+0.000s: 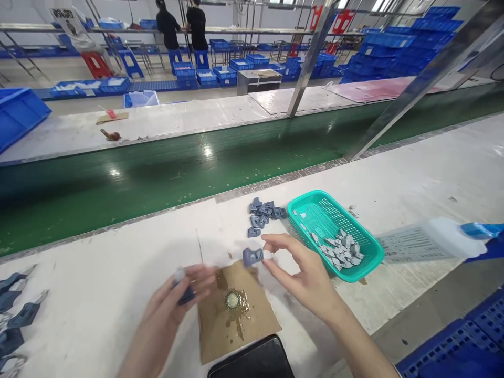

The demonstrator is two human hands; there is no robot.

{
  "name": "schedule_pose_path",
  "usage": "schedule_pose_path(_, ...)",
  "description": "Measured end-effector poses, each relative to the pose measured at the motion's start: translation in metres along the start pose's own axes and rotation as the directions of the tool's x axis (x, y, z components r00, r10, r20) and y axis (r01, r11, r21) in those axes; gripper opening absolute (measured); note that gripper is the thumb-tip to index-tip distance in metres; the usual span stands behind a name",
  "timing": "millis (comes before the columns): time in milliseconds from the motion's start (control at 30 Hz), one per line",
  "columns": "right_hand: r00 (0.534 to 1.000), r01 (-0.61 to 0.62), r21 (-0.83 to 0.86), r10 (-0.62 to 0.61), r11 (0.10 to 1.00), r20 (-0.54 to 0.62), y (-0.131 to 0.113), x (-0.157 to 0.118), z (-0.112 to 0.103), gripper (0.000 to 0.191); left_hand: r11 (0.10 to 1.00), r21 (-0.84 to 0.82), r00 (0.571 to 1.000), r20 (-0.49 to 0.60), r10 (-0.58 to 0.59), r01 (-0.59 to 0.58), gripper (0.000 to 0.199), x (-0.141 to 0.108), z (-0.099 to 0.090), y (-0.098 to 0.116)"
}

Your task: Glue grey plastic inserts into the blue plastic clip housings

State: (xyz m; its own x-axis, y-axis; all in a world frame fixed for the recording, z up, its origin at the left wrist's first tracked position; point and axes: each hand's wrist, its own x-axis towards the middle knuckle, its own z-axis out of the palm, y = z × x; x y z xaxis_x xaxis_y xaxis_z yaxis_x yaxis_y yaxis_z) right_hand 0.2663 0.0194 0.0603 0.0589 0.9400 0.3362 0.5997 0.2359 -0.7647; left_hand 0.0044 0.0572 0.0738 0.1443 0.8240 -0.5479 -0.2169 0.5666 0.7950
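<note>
My right hand [303, 275] pinches a small blue-grey piece [252, 256] with a pale bit at its right end, above the upper edge of a brown cardboard sheet [216, 336]. Left of the sheet, my left hand [177, 294] holds a dark blue piece [186, 295], slightly blurred by motion. A small round cap with pale contents [232, 300] sits on the wet-stained cardboard. Beyond my right hand lies a pile of blue-grey pieces [265, 210]. The green basket [370, 262] beside it contains pale grey chips [344, 249].
A black phone-like object [252, 362] lies at the near edge. A clear bottle with a blue cap [441, 239] lies at right. More dark pieces [25, 315] sit at far left. A metal post [394, 121] rises beside the green belt [157, 178]. People stand far behind.
</note>
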Motion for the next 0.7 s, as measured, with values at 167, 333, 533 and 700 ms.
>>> schedule_pose_path(167,0.980,0.124,0.162,-0.147,0.979,0.135,-0.037,0.001,-0.001,0.040,0.994,0.019,0.938,0.329,-0.108,0.108,0.044,-0.010,0.043,0.008)
schedule_pose_path(333,0.968,0.088,0.255,-0.143,0.963,0.206,-0.044,0.001,0.001,0.040,0.997,0.077,0.897,0.438,-0.061,0.030,0.038,-0.014,0.037,0.002)
schedule_pose_path(533,0.996,-0.065,-0.114,0.057,0.991,-0.069,-0.004,-0.003,-0.019,0.029,0.963,0.229,0.955,0.288,0.071,-0.141,0.042,-0.012,0.015,-0.003)
schedule_pose_path(700,0.886,-0.448,-0.597,0.418,0.666,-0.199,0.067,-0.032,-0.044,0.047,0.605,0.785,0.806,-0.273,0.526,-0.129,0.049,0.000,-0.086,0.014)
